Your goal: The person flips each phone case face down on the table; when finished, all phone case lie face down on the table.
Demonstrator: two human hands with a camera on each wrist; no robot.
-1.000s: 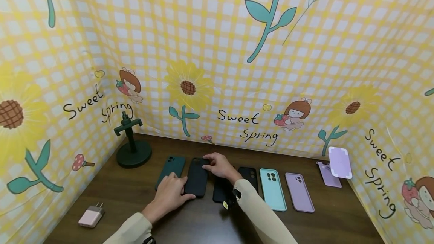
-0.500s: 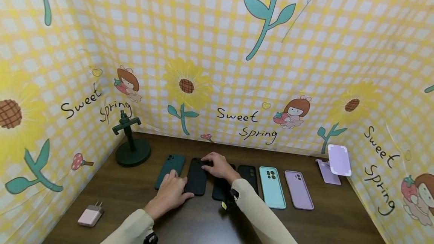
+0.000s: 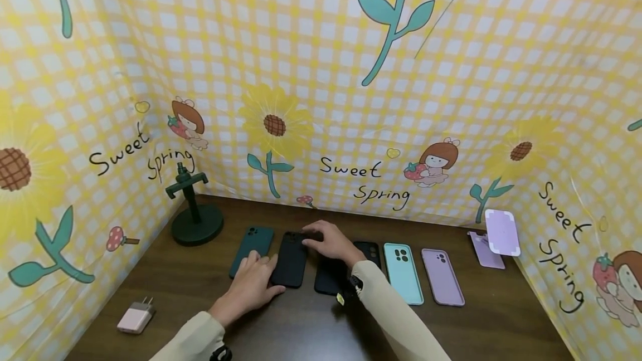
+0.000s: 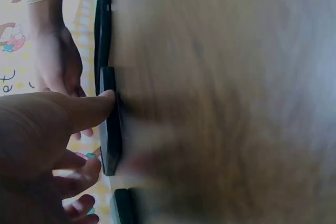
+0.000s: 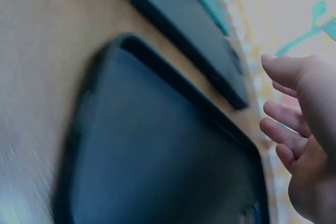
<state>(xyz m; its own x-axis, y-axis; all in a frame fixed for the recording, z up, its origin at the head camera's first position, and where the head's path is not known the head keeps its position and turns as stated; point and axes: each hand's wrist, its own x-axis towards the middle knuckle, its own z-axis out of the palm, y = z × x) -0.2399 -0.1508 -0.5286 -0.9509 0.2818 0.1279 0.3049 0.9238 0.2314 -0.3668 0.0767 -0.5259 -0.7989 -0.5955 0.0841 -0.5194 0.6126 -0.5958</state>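
Note:
A black phone case (image 3: pixel 289 261) lies on the brown table, its camera openings at the far end. My left hand (image 3: pixel 249 283) holds the near end of this case, thumb (image 4: pixel 94 109) on its near edge and index finger at its left side. My right hand (image 3: pixel 331 241) hovers by the far right corner, with loosely bent fingers that stand apart from the case in the right wrist view. A dark green case (image 3: pixel 252 249) lies just left. Under the right wrist, another black case (image 5: pixel 157 145) has its hollow side up.
Further right are a black case (image 3: pixel 370 253), partly covered by the right arm, a mint case (image 3: pixel 404 277) and a lilac case (image 3: pixel 443 277). A lilac phone stand (image 3: pixel 502 233) is at the back right. A dark green stand (image 3: pixel 197 224) and a charger plug (image 3: pixel 136 316) stand left.
My right hand has shifted slightly right, its fingers coming off the black phone case's far corner. My left hand stays at the near end, and the cases stay in their row.

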